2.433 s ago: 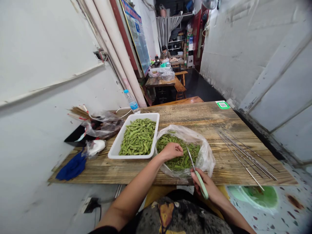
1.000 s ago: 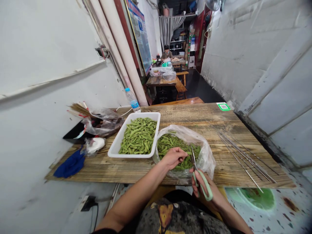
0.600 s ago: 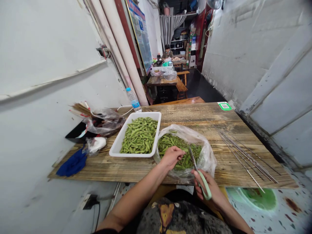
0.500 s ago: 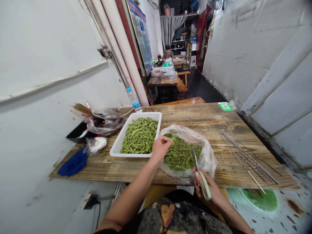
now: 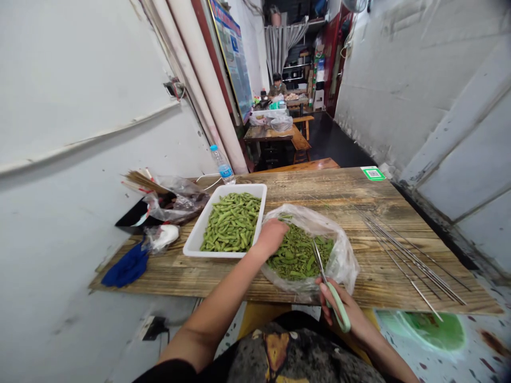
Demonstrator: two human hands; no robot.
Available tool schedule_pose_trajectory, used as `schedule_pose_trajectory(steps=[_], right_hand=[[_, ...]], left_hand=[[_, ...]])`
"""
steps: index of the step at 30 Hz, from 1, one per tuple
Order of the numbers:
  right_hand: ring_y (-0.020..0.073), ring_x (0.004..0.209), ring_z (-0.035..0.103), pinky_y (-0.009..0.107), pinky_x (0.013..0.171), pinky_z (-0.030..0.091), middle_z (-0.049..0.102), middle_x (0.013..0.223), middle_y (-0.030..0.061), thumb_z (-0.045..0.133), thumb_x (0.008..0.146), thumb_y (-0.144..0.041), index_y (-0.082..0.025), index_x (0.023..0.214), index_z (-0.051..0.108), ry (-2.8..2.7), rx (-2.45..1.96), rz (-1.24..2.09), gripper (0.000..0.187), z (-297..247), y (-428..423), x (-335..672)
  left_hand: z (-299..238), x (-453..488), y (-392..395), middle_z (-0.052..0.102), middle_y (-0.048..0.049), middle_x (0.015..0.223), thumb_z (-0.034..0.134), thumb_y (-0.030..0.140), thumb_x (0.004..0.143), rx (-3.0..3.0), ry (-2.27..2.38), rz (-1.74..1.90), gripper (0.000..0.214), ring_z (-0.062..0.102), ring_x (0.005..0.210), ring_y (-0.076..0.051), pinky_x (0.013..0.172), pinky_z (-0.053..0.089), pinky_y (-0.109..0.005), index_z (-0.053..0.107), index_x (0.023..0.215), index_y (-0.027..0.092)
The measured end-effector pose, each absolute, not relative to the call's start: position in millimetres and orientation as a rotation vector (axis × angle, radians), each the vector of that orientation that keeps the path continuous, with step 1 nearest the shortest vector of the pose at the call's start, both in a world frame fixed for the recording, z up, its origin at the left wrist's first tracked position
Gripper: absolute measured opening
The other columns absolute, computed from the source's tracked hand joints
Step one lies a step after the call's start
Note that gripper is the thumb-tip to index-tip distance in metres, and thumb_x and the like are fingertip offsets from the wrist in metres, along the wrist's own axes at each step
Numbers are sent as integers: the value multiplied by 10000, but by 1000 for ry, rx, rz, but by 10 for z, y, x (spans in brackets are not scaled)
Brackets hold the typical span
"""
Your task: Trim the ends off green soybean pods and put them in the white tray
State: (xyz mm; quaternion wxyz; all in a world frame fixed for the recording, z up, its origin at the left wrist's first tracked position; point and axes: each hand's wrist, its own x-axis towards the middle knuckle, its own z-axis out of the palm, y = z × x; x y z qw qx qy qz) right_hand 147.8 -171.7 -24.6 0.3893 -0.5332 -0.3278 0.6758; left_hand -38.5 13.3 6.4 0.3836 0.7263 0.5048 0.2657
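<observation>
In my right hand [image 5: 339,306] I hold scissors [image 5: 337,308] with pale green handles. Their metal blades point up over an open clear plastic bag [image 5: 346,260] of green bean pods and trimmed stems [image 5: 297,255]. My left hand [image 5: 272,236] is curled at the bag's upper left side, beside the tray; whatever its fingers hold is hidden. Left of the bag, a white plastic tray [image 5: 193,250] is heaped with green edamame pods [image 5: 231,221].
Several metal skewers [image 5: 411,258] lie along the wooden table's [image 5: 319,183] right side. A water bottle [image 5: 223,167] stands behind the tray. At left are a black box [image 5: 133,215] with sticks, a blue cloth [image 5: 125,265] and a white bundle [image 5: 163,236]. Another person [image 5: 277,88] sits far back.
My left hand has moved slightly right and its fingers now reach lower over the bag. The scissors stay almost where they were; the whole view has shifted a little.
</observation>
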Motion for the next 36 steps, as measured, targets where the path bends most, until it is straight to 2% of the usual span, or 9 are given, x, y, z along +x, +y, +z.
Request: schedule_pose_trajectory(steps=[5,9,12,15,19,24,28,31,36], right_hand=[[91,464,398,211,418,350,447,609,-62,578,784,-567,-241,1058,525,-855,-1334,1739,429,-185,-1731,1506],[89,468,402,206,416,356,457,618,-59,573,788,-567,-243,1045,536,-854,-1318,1741,415,-198,-1712,1509],[88,456,401,206,405,354,448,613,-64,591,750,-602,-245,1028,542,-856,-1325,1719,455,-264,-1691,1502],[84,454,400,199,405,355,448,607,-68,596,745,-603,-244,1031,540,-855,-1329,1699,463,-324,-1681,1493],[82,460,390,191,404,344,438,602,-70,579,775,-582,-236,1035,531,-861,-1324,1705,435,-336,-1687,1485],[68,424,351,189,383,311,407,574,-85,576,789,-560,-228,1007,530,-875,-1294,1723,400,-314,-1694,1461],[54,377,283,182,344,251,355,525,-104,610,740,-587,-230,932,540,-832,-1322,1743,411,-328,-1688,1444],[46,356,245,178,325,230,312,497,-114,631,701,-607,-229,881,533,-824,-1357,1744,430,-338,-1678,1440],[84,448,418,209,412,370,449,588,-74,597,736,-616,-238,979,520,-810,-1320,1724,456,-289,-1704,1429]], left_hand=[[-124,-201,305,564,-89,603,517,-32,643,2136,1322,600,298,560,956,-271,1022,264,-389,455,449,186],[-75,-205,312,610,-91,643,583,26,647,2182,1280,529,213,581,885,-263,947,335,-351,546,502,178],[-33,-205,182,675,-69,742,598,142,700,2113,1203,473,80,598,775,-208,806,409,-284,663,672,179],[-29,-190,1,700,-43,734,571,221,739,1867,1095,430,138,598,674,-158,681,426,-231,691,772,161],[-5,-163,-170,700,-40,671,611,270,717,1599,1004,408,173,584,624,-130,646,423,-208,690,765,124],[65,-152,-242,695,-34,651,645,298,690,1579,937,354,182,559,600,-115,631,401,-198,696,693,123],[49,-173,-262,692,-22,652,666,323,671,1550,910,324,191,554,608,-109,625,387,-194,695,670,134],[-7,-179,-266,688,-19,651,679,308,659,1434,911,291,177,544,584,-96,560,365,-188,674,675,132],[-83,-109,-289,684,-40,701,718,198,652,1012,1006,513,199,556,510,-66,489,378,-171,553,735,126]])
